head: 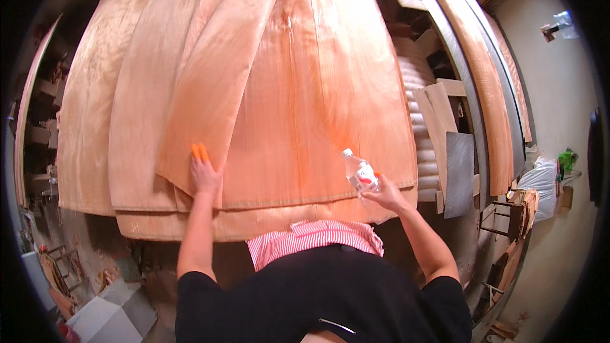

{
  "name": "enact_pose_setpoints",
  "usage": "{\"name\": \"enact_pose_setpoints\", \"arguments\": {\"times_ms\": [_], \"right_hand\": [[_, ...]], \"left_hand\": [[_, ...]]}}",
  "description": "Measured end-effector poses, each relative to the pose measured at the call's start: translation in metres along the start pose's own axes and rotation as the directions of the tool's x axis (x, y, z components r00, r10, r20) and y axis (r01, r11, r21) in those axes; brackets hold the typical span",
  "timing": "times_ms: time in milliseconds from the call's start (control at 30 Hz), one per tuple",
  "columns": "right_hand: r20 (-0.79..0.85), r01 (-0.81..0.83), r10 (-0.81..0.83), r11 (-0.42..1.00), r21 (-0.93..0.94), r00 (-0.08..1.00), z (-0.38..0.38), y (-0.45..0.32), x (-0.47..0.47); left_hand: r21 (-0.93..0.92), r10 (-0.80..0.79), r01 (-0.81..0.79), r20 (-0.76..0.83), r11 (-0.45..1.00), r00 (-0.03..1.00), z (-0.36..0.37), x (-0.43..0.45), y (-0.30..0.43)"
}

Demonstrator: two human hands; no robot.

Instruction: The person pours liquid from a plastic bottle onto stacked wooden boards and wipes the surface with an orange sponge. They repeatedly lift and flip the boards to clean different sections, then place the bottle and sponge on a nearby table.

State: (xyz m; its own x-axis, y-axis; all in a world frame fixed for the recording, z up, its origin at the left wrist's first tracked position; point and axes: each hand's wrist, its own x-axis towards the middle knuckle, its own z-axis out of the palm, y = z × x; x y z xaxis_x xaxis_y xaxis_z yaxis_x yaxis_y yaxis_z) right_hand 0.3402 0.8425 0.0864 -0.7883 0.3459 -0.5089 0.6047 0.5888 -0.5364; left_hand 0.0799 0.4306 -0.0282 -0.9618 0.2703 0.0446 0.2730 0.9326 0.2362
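Observation:
Wide sheets of wood veneer [267, 152] lie overlapped in front of me, with a narrower strip [214, 66] slanting across them. My left hand [206, 171] rests on the near end of that strip, fingers pointing away; orange covers show on two fingertips. Over the near right part of the sheets, my right hand [385, 194] holds a clear plastic bottle [358, 171] with a white cap, tilted to the left. Orange also shows on one right fingertip. Wet-looking orange streaks run along the middle of the veneer. A red-and-white striped cloth [319, 240] lies at my waist.
Right of the stack are a ribbed roll-like surface [419, 124], a grey panel [459, 174] and long curved boards [491, 85]. A stool [507, 219] with wood scraps and a white plastic bag [541, 186] stand farther right. Grey box-like forms [112, 312] sit at the lower left.

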Motion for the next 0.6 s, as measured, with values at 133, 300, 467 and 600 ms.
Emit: {"name": "enact_pose_setpoints", "arguments": {"times_ms": [133, 300, 467, 600], "right_hand": [[0.116, -0.163, 0.121, 0.854, 0.494, 0.986, 0.001, -0.012, -0.019], [0.108, -0.136, 0.088, 0.784, 0.605, 0.990, 0.021, 0.008, -0.028], [0.101, -0.154, 0.117, 0.792, 0.590, 0.988, 0.026, 0.009, -0.039], [0.098, -0.151, 0.115, 0.731, 0.666, 0.988, 0.038, 0.009, -0.040]], "left_hand": [[0.248, -0.180, 0.143, 0.135, 0.958, 0.974, 0.002, 0.001, 0.043], [0.111, -0.163, 0.153, 0.088, 0.982, 0.983, 0.051, 0.018, -0.011], [-0.070, -0.153, 0.175, 0.248, 0.982, 0.957, 0.007, 0.045, -0.040], [-0.125, 0.101, -0.062, 0.342, 0.990, 0.934, -0.037, 0.045, -0.039]]}}
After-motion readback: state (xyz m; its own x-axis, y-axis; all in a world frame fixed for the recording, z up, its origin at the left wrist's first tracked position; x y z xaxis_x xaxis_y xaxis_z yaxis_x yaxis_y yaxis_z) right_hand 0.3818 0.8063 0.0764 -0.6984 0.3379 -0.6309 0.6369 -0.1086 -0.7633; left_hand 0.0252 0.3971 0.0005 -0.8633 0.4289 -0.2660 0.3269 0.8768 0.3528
